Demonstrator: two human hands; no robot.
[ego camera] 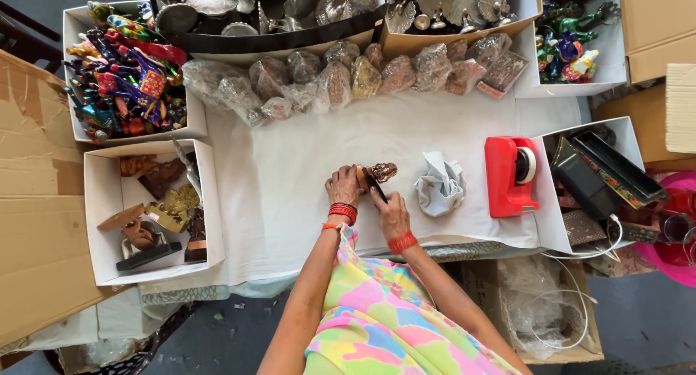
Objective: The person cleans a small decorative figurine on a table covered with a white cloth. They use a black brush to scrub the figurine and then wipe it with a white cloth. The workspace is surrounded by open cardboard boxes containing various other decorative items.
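Figurine (378, 173) laid on bench (290, 172) centre, long axis left-right, ornate end pointing right. Left hand (343, 187) clamped on its left end, fingers curled. Right hand (390, 209) just near of it, pinching dark strip (375, 185), probably tape.

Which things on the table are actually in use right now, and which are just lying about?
In use:
- left hand on the small brown figurine
- right hand with a dark tool against it

Lying about:
- crumpled white paper
- red tape dispenser
- row of plastic-wrapped pieces
- box of bright painted figures
- white box of carved figures
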